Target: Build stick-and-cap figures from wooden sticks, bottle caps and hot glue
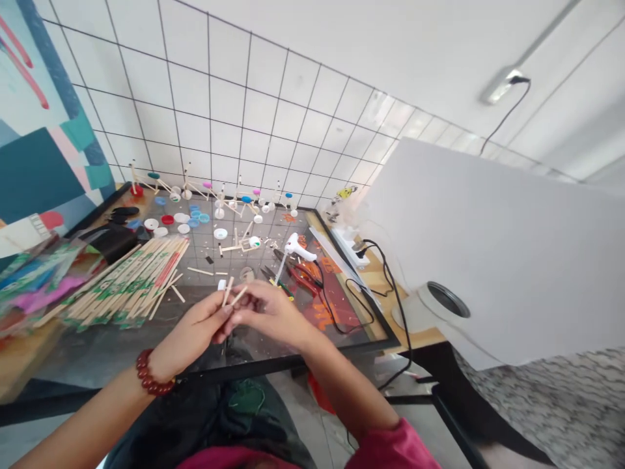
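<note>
Sleeve [394, 448] at 5 o'clock; left hand [208, 317] and right hand [271, 311] pinch sticks [239, 297], apparently to steady their angle.

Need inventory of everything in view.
Short sticks: two, pale, between hands
Wrapped sticks: many, pale and green, left
Caps: many, white, blue, red, back left
Stick models: several, mixed colours, back
Glue gun: one, white, centre
Pliers: count unclear, red-handled, beside gun
Power strip: one, white, right
Cables: several, black, right
Sheet: one, white, right
Panel: one, multicoloured, far left
Wire grid: one, black, behind table
Wall socket: one, white, upper right
Table: one, dark, centre
Bracelet: one, dark red, left wrist
Left hand: one, bare, centre
Right hand: one, bare, centre
</note>
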The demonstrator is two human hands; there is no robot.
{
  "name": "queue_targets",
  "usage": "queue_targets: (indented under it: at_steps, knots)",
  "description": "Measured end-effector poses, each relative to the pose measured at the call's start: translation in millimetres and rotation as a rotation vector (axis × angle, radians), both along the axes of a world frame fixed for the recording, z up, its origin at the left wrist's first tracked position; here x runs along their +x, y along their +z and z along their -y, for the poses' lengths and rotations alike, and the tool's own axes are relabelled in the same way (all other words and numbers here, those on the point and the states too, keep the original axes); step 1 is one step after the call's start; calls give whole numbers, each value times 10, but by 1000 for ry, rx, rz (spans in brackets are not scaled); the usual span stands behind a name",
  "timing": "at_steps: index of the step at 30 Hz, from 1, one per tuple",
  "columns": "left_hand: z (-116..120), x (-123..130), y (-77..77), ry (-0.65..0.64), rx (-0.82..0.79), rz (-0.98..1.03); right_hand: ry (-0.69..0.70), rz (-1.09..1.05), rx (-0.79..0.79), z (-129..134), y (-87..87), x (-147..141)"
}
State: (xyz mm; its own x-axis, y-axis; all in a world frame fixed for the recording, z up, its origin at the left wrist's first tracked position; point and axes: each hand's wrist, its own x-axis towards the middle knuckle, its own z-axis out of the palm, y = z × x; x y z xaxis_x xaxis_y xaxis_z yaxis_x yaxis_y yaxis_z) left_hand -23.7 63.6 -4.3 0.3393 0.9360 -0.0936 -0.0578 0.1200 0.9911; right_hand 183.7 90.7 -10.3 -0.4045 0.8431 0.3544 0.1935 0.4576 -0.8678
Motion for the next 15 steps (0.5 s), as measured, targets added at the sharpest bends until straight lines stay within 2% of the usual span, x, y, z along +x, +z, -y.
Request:
queue_targets:
  at_steps: [1, 2, 3, 5, 6, 8, 10, 13, 15]
  knots:
    - [12, -48, 3, 47, 18, 4, -47, 60, 65, -58, 71, 185]
    - [15, -103, 9, 96, 29, 11, -171, 138, 131, -154, 142, 384]
    - [10, -160, 18, 138, 36, 18, -357, 224, 170, -286, 201, 584]
    - [-27, -261, 43, 221, 35, 32, -658, 497, 114, -620, 253, 930]
    - [-56, -299, 59, 263, 34, 48, -742, 641, 42, -795, 238, 1055]
    - [-126, -350, 95, 333, 32, 90, -767, 703, -24, -1100, 133, 1200]
    - [-202, -380, 128, 364, 22, 127, -749, 721, -69, -1297, -28, 1242]
    - [-319, -429, 143, 378, -13, 137, -725, 698, -98, -1428, -244, 1284]
    - [-401, -475, 121, 393, -21, 126, -733, 647, -102, -1478, -318, 1373]
